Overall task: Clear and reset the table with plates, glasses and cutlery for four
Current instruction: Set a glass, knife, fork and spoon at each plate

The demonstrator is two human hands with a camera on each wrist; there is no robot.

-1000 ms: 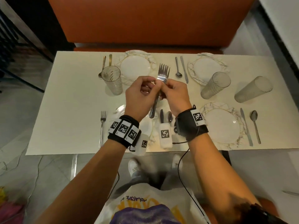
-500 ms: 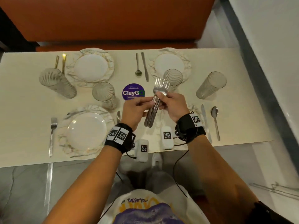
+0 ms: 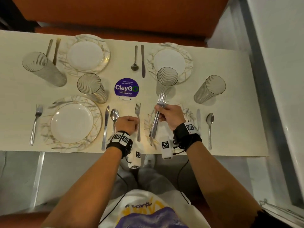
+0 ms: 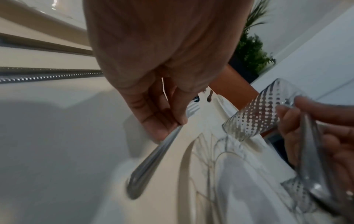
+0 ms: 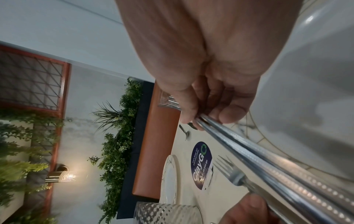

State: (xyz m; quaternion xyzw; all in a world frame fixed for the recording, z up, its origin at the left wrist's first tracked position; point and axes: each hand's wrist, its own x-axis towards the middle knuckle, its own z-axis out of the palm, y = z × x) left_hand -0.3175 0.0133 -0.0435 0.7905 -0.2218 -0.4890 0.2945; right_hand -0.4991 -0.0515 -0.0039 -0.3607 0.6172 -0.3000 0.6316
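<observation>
My left hand (image 3: 131,124) pinches the handle of a single fork (image 3: 137,112) that lies flat along the table (image 3: 16,99), just left of the near right plate (image 3: 187,111). In the left wrist view my fingers (image 4: 162,125) close on that fork (image 4: 153,153). My right hand (image 3: 162,112) grips a bundle of forks (image 3: 156,124) raised over the near right plate, tines pointing away. The right wrist view shows the bundle's handles (image 5: 258,157) running out of my fist. Three other plates (image 3: 72,124) are laid, each with cutlery beside it.
Tall ribbed glasses stand upright, one (image 3: 167,81) just beyond the bundle's tines, another (image 3: 209,88) to its right. A purple ClayGo sticker (image 3: 126,88) marks the table's middle. A knife (image 3: 105,127) and spoon (image 3: 114,116) lie left of my left hand. An orange bench (image 3: 115,15) runs behind.
Both hands held the fork bundle together above the table. My left hand has drawn one fork out and lowered it to the table, while the right hand keeps the remaining forks.
</observation>
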